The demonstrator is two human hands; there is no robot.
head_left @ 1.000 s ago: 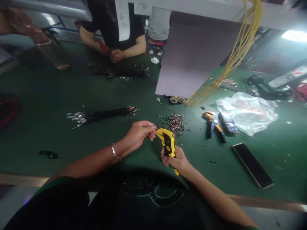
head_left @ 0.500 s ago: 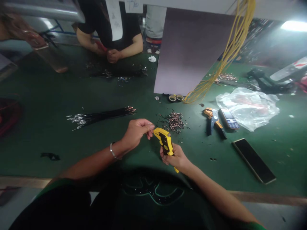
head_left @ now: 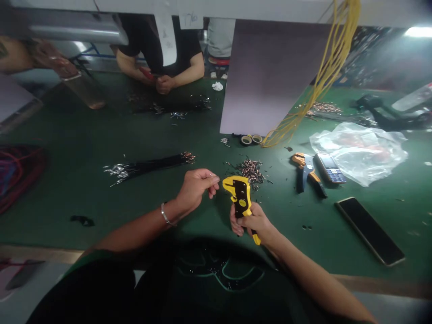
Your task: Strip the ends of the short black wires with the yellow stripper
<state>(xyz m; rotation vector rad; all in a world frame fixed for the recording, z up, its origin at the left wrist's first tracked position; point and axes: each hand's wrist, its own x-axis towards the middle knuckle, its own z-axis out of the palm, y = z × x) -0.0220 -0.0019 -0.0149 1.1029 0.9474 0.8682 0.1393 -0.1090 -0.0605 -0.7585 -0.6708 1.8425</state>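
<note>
My right hand is wrapped round the handles of a yellow and black wire stripper, its jaws tilted up to the left. Close to those jaws, a little apart from them, my left hand pinches a thin wire between thumb and forefinger; most of the wire is hidden by the fingers. Behind the stripper lies a pile of short dark and coppery wire scraps. A bundle of black wires rests to the left, with silvery ends on one side and copper ends on the other.
An orange and dark blue stripper, a keypad phone and a dark smartphone lie at right, near a clear plastic bag. Yellow wires hang beside a grey panel. Across the table a co-worker's hands rest near other wires.
The stripper's jaws have come away from my left fingers, to the right, and the tool has turned to show more of its side. My left hand keeps its pinch. The whole view has shifted slightly.
</note>
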